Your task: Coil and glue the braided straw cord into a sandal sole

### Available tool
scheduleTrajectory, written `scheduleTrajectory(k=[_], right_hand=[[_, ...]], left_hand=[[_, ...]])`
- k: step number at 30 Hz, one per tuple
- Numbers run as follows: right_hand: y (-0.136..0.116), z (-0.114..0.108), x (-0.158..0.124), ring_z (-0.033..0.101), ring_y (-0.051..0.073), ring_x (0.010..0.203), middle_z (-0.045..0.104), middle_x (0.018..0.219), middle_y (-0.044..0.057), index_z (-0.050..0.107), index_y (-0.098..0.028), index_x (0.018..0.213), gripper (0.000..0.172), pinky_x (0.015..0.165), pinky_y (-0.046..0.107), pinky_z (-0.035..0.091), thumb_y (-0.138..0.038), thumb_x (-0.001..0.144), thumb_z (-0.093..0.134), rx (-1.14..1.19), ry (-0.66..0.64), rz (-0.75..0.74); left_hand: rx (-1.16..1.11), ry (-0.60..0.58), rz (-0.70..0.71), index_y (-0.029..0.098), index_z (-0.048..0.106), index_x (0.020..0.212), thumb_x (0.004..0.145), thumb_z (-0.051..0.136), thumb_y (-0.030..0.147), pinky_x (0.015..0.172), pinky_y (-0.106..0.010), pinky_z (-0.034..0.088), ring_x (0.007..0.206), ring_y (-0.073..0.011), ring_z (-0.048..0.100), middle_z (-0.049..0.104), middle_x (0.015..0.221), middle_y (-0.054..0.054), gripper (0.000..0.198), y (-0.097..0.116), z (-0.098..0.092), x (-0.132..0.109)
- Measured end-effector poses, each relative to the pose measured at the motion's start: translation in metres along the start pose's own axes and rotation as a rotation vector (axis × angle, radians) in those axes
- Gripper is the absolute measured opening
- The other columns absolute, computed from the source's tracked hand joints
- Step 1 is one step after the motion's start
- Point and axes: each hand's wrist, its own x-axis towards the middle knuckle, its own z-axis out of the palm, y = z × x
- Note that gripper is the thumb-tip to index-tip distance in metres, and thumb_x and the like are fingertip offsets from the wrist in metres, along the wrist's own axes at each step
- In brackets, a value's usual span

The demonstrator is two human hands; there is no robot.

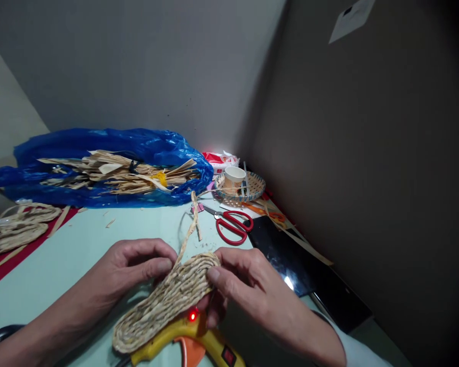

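A flat, sole-shaped mat of braided straw point(164, 303) lies tilted over a yellow glue gun point(199, 339) whose red light glows. Both hands grip the mat's far end. My left hand point(132, 267) has its fingers curled, with the thumb pressing the mat's edge. My right hand point(245, 285) pinches the mat's right edge between thumb and fingers. A loose braided tail point(189, 224) runs from the mat's tip away across the pale green table point(80, 244).
Red-handled scissors point(233, 225) lie just beyond the hands. A blue plastic bag with dry straw strips point(110, 171) fills the back. A small woven tray with a paper cup point(239, 183) sits by the wall. More braid point(11, 229) lies far left. A black slab point(302, 265) is at right.
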Motion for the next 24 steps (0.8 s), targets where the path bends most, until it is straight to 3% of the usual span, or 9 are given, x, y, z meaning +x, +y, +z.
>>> scheduleTrajectory(k=[6, 10, 13, 19, 24], right_hand=[[-0.002, 0.000, -0.002, 0.069, 0.018, 0.066, 0.070, 0.072, 0.005, 0.058, -0.019, 0.081, 0.040, 0.062, 0.026, 0.051, -0.054, 0.100, 0.056, -0.012, -0.020, 0.006], [-0.002, 0.000, -0.004, 0.068, 0.015, 0.062, 0.070, 0.071, 0.005, 0.059, -0.018, 0.082, 0.038, 0.059, 0.024, 0.050, -0.051, 0.101, 0.055, 0.030, -0.032, 0.021], [-0.003, 0.001, -0.005, 0.064, 0.012, 0.057, 0.070, 0.071, 0.005, 0.061, -0.018, 0.084, 0.035, 0.055, 0.021, 0.048, -0.046, 0.103, 0.053, 0.058, -0.048, 0.014], [0.000, 0.001, -0.003, 0.061, 0.011, 0.054, 0.071, 0.071, 0.006, 0.061, -0.017, 0.084, 0.034, 0.048, 0.019, 0.048, -0.046, 0.102, 0.055, 0.056, -0.076, 0.003], [0.002, -0.002, -0.003, 0.064, 0.013, 0.056, 0.074, 0.074, 0.006, 0.062, -0.018, 0.084, 0.033, 0.048, 0.018, 0.048, -0.043, 0.103, 0.053, -0.060, -0.058, 0.012]], left_hand=[[-0.198, -0.075, -0.143, 0.026, 0.081, 0.077, 0.075, 0.083, 0.050, 0.057, -0.026, 0.057, 0.068, -0.0198, 0.069, 0.076, 0.074, -0.003, 0.025, 0.004, 0.004, -0.009], [-0.145, -0.106, -0.088, 0.026, 0.079, 0.073, 0.076, 0.082, 0.048, 0.052, -0.023, 0.054, 0.062, -0.0179, 0.066, 0.072, 0.068, -0.001, 0.023, 0.004, 0.004, -0.009], [-0.098, -0.111, -0.050, 0.026, 0.078, 0.073, 0.077, 0.082, 0.047, 0.057, -0.021, 0.052, 0.064, -0.0153, 0.064, 0.071, 0.069, 0.000, 0.022, 0.004, 0.004, -0.008], [0.006, -0.134, -0.095, 0.024, 0.078, 0.076, 0.080, 0.079, 0.048, 0.063, -0.023, 0.049, 0.068, -0.0158, 0.060, 0.070, 0.071, 0.001, 0.024, 0.003, -0.001, -0.007], [0.123, -0.123, -0.064, 0.026, 0.080, 0.078, 0.085, 0.074, 0.052, 0.058, -0.020, 0.045, 0.063, -0.0134, 0.054, 0.067, 0.069, 0.002, 0.027, 0.002, -0.001, -0.012]])
